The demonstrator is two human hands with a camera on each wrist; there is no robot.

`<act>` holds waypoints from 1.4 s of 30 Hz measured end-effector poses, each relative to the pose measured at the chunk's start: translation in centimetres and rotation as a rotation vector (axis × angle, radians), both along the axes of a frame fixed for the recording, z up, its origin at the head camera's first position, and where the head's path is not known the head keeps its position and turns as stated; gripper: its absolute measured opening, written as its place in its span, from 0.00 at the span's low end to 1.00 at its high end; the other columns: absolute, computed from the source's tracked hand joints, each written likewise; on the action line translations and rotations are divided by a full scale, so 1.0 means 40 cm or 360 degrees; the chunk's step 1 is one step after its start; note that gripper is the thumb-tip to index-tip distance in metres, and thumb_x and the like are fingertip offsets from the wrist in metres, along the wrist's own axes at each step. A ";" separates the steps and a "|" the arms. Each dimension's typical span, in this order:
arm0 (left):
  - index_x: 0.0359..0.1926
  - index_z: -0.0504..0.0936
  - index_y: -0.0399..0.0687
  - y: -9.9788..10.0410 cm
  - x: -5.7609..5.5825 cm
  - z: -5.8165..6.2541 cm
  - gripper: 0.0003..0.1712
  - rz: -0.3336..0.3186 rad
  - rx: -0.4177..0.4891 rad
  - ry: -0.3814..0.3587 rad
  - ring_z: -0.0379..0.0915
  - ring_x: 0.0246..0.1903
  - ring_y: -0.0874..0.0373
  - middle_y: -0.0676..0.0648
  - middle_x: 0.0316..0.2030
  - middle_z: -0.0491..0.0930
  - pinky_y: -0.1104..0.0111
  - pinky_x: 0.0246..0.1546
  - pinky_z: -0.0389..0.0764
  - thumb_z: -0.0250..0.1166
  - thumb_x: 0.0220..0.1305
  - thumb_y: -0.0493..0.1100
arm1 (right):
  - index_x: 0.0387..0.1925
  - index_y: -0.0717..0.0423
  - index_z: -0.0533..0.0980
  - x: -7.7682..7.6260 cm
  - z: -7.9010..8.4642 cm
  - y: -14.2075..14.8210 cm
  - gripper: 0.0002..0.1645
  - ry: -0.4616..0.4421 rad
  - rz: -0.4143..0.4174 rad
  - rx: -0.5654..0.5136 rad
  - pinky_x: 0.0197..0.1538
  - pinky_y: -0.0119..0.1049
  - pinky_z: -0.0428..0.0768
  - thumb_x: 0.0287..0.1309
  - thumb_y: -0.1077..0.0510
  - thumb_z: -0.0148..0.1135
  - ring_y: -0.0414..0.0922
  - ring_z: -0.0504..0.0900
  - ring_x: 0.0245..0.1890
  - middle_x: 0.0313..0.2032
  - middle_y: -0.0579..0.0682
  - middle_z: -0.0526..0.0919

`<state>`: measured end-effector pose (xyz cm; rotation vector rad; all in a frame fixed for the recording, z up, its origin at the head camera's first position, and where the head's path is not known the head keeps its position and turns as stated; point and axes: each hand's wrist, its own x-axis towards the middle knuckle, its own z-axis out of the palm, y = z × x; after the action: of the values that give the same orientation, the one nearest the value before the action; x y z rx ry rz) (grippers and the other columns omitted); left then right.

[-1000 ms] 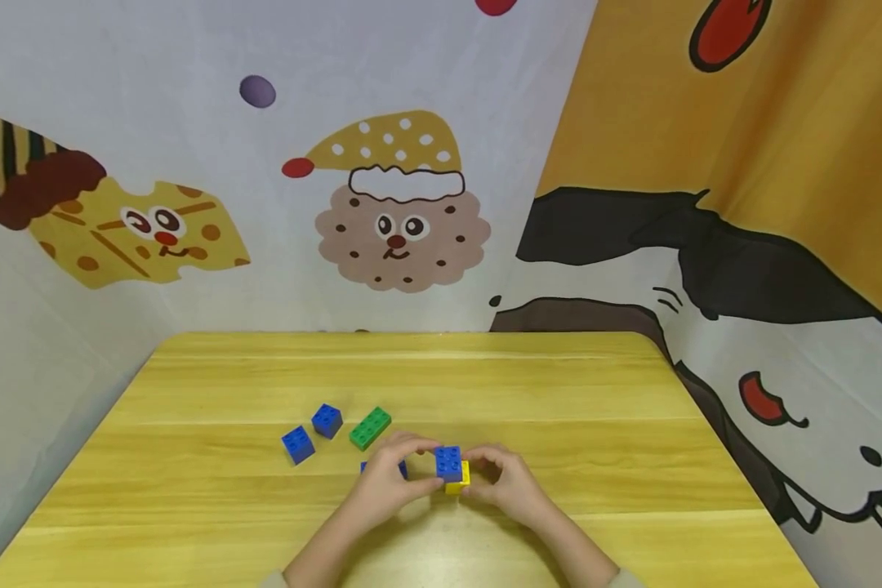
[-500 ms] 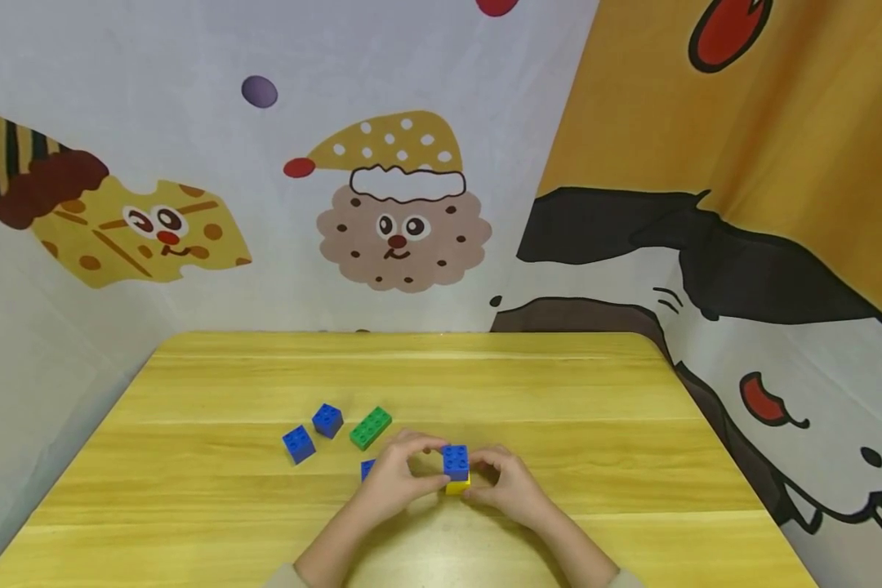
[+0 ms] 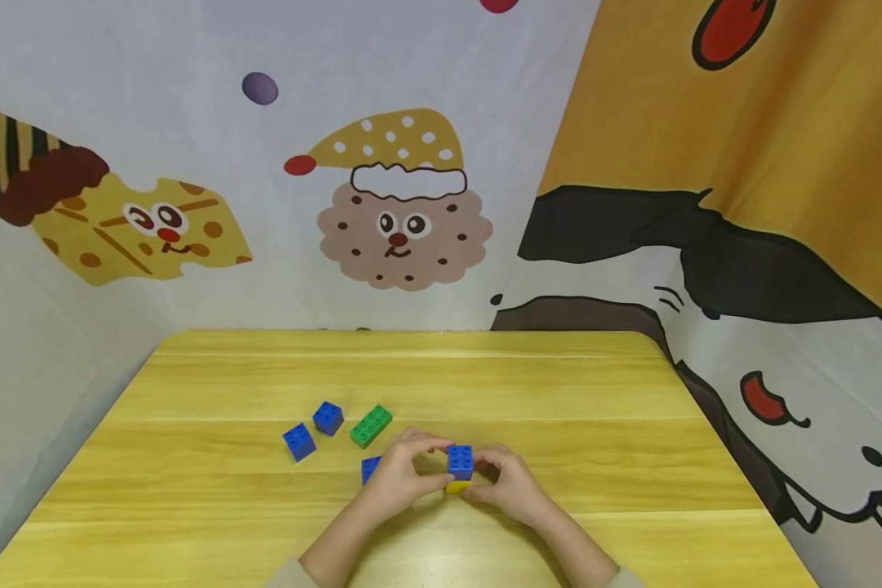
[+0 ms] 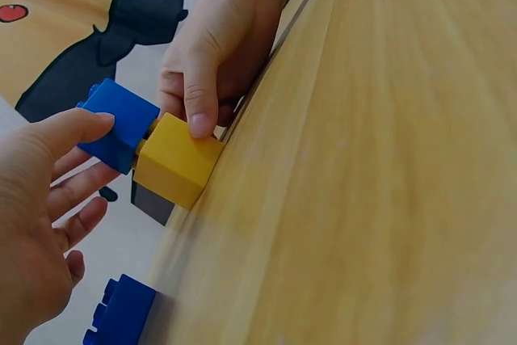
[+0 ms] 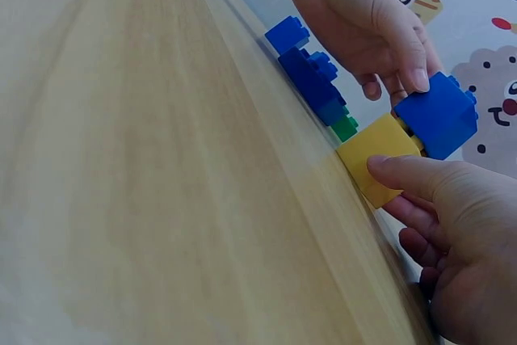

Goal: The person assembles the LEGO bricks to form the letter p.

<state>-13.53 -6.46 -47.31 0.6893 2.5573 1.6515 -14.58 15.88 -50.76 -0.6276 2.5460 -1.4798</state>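
Note:
Thumb and fingers of my left hand pinch a blue toy building block with studs on top. Directly beneath it is a yellow building block, which my right hand grips at its right side, down on the table. Both wrist views show a narrow gap with yellow studs between the blue block and the yellow block; the blue one looks slightly tilted. Another blue block lies just left of my left hand, partly hidden behind it.
Farther back on the wooden table lie a long green block and two blue blocks, one nearer and one behind it. A cartoon-printed cloth hangs beyond the table's far edge.
My left hand has shifted the blue block a little to the right, from off to one side of the yellow block to right over it. The right hand has stayed in place.

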 end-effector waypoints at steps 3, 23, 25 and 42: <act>0.52 0.82 0.45 0.001 0.000 0.001 0.25 -0.0012 0.0006 0.0019 0.69 0.46 0.51 0.56 0.45 0.78 0.51 0.46 0.72 0.75 0.52 0.44 | 0.44 0.49 0.82 -0.001 -0.001 0.001 0.22 -0.0013 0.0007 -0.0006 0.50 0.40 0.73 0.44 0.55 0.77 0.45 0.74 0.44 0.41 0.41 0.79; 0.50 0.84 0.46 0.004 -0.007 -0.007 0.25 0.0010 -0.0074 0.0094 0.70 0.42 0.55 0.57 0.45 0.82 0.62 0.40 0.73 0.75 0.50 0.45 | 0.43 0.50 0.83 0.002 0.011 0.000 0.21 0.0001 -0.0002 -0.0033 0.51 0.40 0.73 0.43 0.55 0.78 0.44 0.76 0.45 0.41 0.38 0.81; 0.50 0.84 0.46 0.004 -0.008 -0.010 0.25 0.0019 -0.0085 0.0089 0.70 0.42 0.54 0.57 0.45 0.82 0.62 0.39 0.73 0.76 0.50 0.46 | 0.43 0.51 0.83 0.002 0.011 0.000 0.21 0.0000 -0.0003 -0.0031 0.51 0.40 0.73 0.43 0.55 0.78 0.44 0.76 0.45 0.41 0.39 0.81; 0.51 0.83 0.42 0.009 -0.004 0.003 0.26 0.0038 -0.0201 0.0112 0.70 0.42 0.56 0.55 0.46 0.82 0.65 0.38 0.71 0.76 0.49 0.44 | 0.43 0.50 0.83 0.001 0.006 0.001 0.21 0.0010 0.0005 -0.0047 0.51 0.40 0.73 0.43 0.55 0.77 0.44 0.76 0.45 0.41 0.39 0.82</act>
<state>-13.69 -6.08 -47.18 0.7225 2.7001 1.4819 -14.56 15.94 -50.51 -0.6409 2.5309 -1.5190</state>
